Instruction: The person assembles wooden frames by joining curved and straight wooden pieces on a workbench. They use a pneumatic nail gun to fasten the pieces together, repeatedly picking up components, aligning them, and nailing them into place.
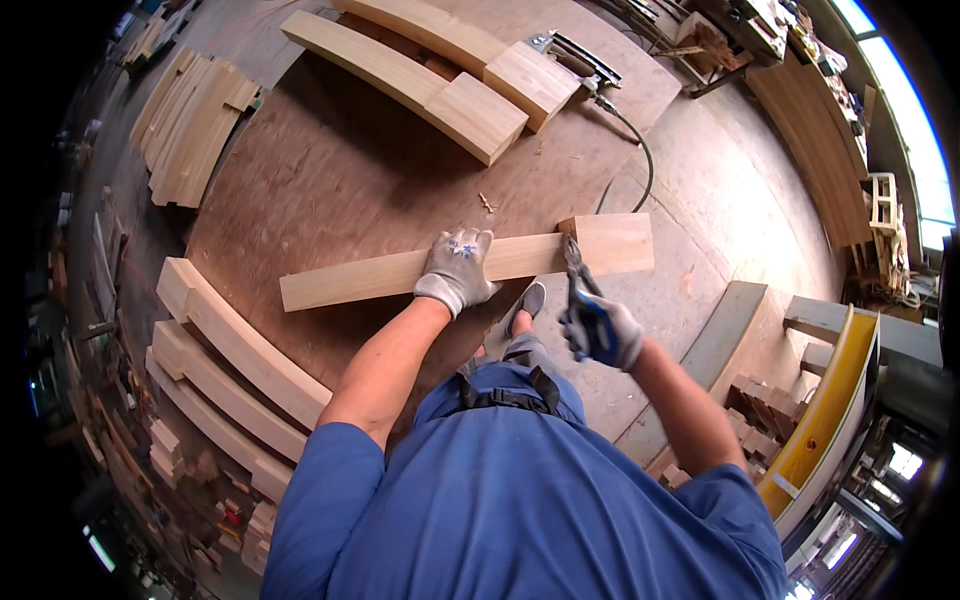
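Observation:
A pale wooden beam (pixel 375 280) with a thicker block-shaped right end lies across the front of the plywood tabletop. My left hand (pixel 458 268), in a white work glove, wraps over the beam's middle with the fingers curled on its far edge. My right hand (pixel 603 330), also gloved, closes around the handles of dark pliers (pixel 575 262). Their jaws point away from me and meet the beam at the step beside its thick block. Whether the jaws grip anything there is too small to make out.
Two more beams (pixel 400 75) lie at the far side, beside a nail gun (pixel 575 58) with a green air hose (pixel 648 165). Curved beams (pixel 245 345) are stacked at left. A wood shaving (pixel 487 203) lies on the plywood (pixel 300 170). A yellow beam (pixel 820 410) stands at right.

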Demonstrator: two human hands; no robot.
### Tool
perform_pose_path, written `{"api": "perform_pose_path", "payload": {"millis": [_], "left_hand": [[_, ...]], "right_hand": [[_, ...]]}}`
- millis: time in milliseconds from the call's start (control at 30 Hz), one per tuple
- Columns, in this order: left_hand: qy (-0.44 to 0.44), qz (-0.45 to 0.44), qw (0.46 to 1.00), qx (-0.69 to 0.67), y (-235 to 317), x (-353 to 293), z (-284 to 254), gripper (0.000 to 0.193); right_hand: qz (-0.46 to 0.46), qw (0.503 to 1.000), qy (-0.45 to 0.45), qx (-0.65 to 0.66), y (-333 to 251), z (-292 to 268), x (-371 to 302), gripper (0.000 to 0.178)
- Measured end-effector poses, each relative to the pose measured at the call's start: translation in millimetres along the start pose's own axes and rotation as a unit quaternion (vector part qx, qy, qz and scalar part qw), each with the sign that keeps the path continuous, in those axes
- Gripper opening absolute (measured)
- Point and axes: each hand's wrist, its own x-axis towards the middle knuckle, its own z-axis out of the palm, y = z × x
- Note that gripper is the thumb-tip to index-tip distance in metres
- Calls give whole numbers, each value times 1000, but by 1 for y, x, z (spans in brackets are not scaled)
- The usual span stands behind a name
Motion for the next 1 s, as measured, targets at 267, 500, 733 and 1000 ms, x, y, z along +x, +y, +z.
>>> {"api": "perform_pose_path", "payload": {"millis": [267, 500, 733, 1000], "left_hand": [[-3, -9, 1000, 27, -4, -2, 11, 96], [-60, 70, 995, 31, -13, 0, -7, 72], [-93, 117, 975, 163, -87, -4, -57, 58], [221, -215, 949, -69, -162, -1, -57, 70]], "right_hand": [[47, 876, 150, -456, 6, -65, -49, 41], [-18, 865, 336, -372, 102, -185, -14, 20], [70, 846, 452, -274, 192, -253, -39, 16], [106, 738, 404, -529, 293, -424, 26, 28]]}}
